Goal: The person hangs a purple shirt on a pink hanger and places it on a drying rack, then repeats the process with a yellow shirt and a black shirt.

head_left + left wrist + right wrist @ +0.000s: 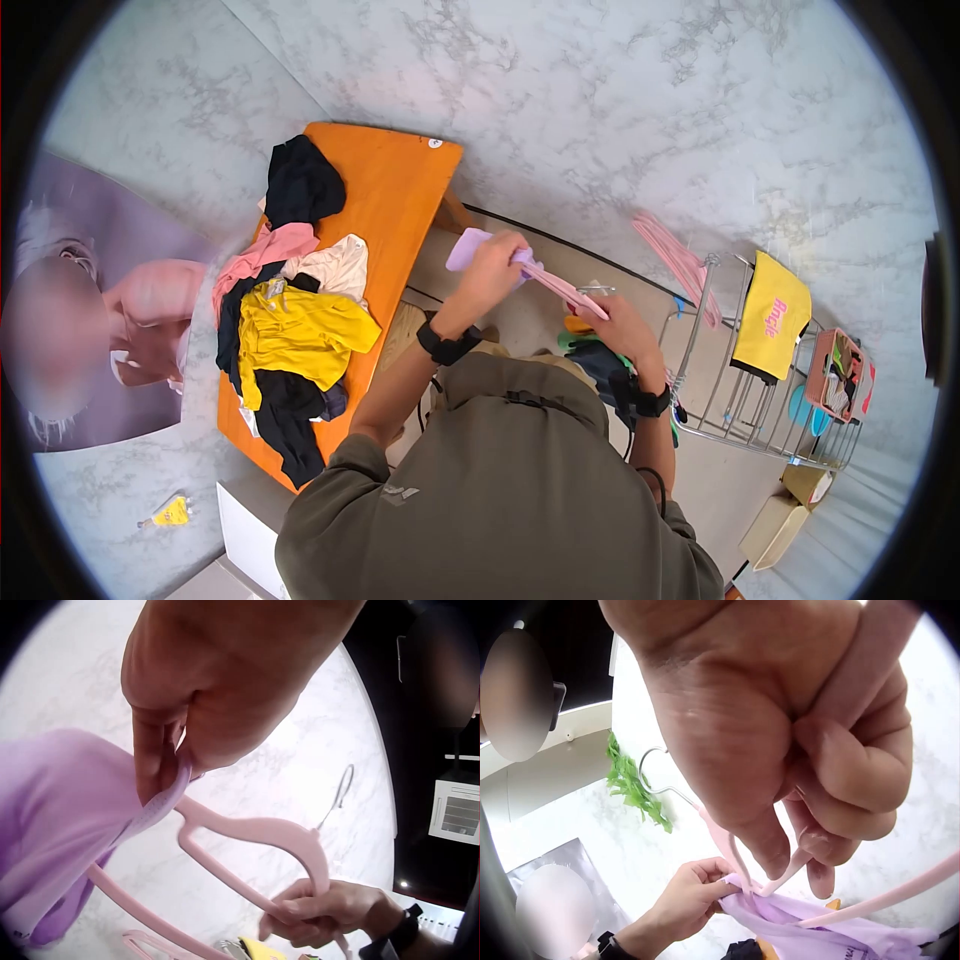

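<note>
Person in a dark olive top (510,470) leans over the work, a black band (447,343) round the left wrist and another dark one round the right. Their left hand (490,268) pinches the edge of a lilac garment (60,817), thumb and fingers closed on the cloth near its opening. Their right hand (622,332) grips a pink hanger (259,829), fingers curled round its frame. One end of that hanger runs into the lilac garment, which hangs between the hands and toward the left one; the metal hook (664,789) stands free of the cloth.

Beyond the left forearm, the orange tabletop (400,180) carries a loose pile: a yellow shirt (300,335) on top, black clothing (290,420) below it, a cream piece (345,262) and a pink one (265,258) beside it, and a dark bundle (303,180) toward the far end. To the right is a wire rack (700,420), with more pink hangers (672,262) at its end, a yellow cloth (772,315) bearing pink lettering and a pink basket (820,372). Behind everything rises a marbled wall (600,100).
</note>
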`<state>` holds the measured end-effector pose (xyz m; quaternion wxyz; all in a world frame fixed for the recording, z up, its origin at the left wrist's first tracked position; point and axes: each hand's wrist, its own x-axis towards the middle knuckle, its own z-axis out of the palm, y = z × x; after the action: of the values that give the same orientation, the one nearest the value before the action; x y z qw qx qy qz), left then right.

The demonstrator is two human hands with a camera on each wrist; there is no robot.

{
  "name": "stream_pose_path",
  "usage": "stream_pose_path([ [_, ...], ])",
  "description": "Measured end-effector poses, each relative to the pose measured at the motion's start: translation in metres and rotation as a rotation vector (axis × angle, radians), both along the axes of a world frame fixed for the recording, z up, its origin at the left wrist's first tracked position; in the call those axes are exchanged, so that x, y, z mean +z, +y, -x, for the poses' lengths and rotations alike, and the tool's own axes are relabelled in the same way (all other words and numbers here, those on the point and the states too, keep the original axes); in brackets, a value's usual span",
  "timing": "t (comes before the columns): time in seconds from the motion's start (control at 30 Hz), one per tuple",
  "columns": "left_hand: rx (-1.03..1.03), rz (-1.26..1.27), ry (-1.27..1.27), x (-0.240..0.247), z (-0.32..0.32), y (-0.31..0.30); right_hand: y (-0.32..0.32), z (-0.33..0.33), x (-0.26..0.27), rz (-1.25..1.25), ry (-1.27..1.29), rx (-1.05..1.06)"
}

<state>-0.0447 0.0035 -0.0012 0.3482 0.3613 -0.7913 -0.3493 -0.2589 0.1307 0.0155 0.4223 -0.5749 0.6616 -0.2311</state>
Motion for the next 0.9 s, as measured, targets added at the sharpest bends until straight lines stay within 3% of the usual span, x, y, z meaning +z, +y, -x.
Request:
stream_pose_path([
  [0.17, -0.052, -0.098, -0.001, 0.024, 0.011, 0.009, -0.005, 0.005, -0.015, 0.014, -0.082, -0.014],
  [0.27, -0.128, -0.103, -0.129, 0.039, 0.002, 0.009, -0.004, 0.006, -0.012, 0.03, -0.166, -0.045],
  [0.33, -0.224, 0.171, -0.148, 0.039, -0.002, 0.005, -0.005, 0.008, 0.0, 0.033, -0.196, -0.068],
  [0.43, -0.256, 0.288, -0.19, 0.046, -0.005, 0.005, -0.007, 0.012, 0.015, 0.01, -0.1, -0.025],
  [0.63, -0.333, 0.116, -0.292, 0.036, -0.01, -0.003, -0.011, 0.013, 0.009, 0.012, -0.144, -0.008],
  [0.7, -0.296, 0.151, -0.266, 0.036, -0.014, -0.005, -0.012, 0.005, 0.025, 0.269, -0.034, -0.11],
  [0.73, -0.256, 0.185, -0.239, 0.036, -0.016, -0.005, -0.012, -0.001, 0.038, 0.268, -0.034, -0.113],
  [0.8, -0.194, 0.198, -0.216, 0.041, -0.02, -0.009, -0.014, -0.011, 0.063, 0.92, 0.292, -0.297],
  [0.83, -0.132, 0.213, -0.194, 0.044, -0.023, -0.01, -0.011, -0.013, 0.068, 0.92, 0.289, -0.298],
  [0.9, -0.055, 0.198, -0.145, 0.046, -0.028, -0.011, -0.001, -0.015, 0.074, 0.905, 0.039, -0.131],
])
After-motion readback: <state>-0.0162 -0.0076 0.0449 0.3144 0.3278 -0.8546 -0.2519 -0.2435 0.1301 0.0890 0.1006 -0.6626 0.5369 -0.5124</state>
